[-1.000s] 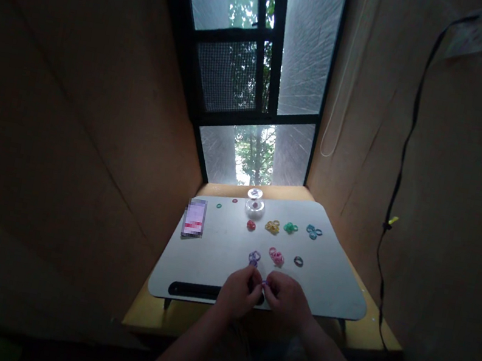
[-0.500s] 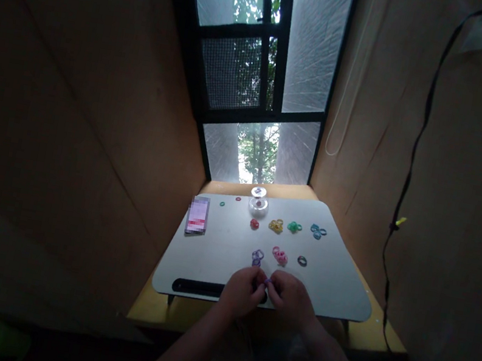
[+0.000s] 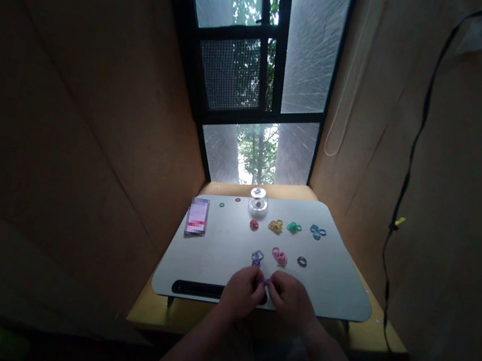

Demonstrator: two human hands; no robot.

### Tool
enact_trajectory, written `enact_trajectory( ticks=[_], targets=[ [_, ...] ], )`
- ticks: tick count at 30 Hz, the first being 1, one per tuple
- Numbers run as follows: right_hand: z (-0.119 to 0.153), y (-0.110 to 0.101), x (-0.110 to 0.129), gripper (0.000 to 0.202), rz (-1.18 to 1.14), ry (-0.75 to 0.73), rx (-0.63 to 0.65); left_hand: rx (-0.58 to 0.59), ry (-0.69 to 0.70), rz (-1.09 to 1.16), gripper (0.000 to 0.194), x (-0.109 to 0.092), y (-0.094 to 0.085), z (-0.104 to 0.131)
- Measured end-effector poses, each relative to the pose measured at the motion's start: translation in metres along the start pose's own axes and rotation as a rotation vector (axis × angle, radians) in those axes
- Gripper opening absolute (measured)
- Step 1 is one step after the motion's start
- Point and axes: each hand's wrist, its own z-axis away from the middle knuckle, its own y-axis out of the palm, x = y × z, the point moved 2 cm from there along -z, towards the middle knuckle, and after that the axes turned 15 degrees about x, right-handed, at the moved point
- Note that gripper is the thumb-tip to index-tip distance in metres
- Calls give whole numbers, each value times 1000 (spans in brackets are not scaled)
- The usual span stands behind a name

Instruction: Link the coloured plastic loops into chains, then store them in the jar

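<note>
White tabletop (image 3: 214,256) unchanged, both hands (image 3: 242,291) (image 3: 292,299) still pinch a small purple item (image 3: 268,281).

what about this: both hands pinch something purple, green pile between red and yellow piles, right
Wrong spot: the head view shows the green pile between the yellow pile and blue pile. Left hand and right hand do pinch something purple.
</note>
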Motion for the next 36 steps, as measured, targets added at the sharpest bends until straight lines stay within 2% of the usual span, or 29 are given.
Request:
enact_trajectory(
  ticks=[5,14,19,23,28,36],
  targets=[
    [-1,0,0,25,9,-6,4,-46,-4,43,3,2,0,-1],
    [0,0,0,23,4,-17,-2,-45,-21,95,7,6,0,-2],
    [0,-2,1,10,-101,-15,-8,-27,-16,35,7,4,1,-2],
    [0,-3,1,21,-141,-24,-1,6,-2,13,5,3,1,-1],
    [-1,-2,0,10,-84,-12,15,17,-7,-3,4,2,1,-1],
    [0,-2,1,13,-47,4,8,11,6,-8,5,2,1,0]
  ],
)
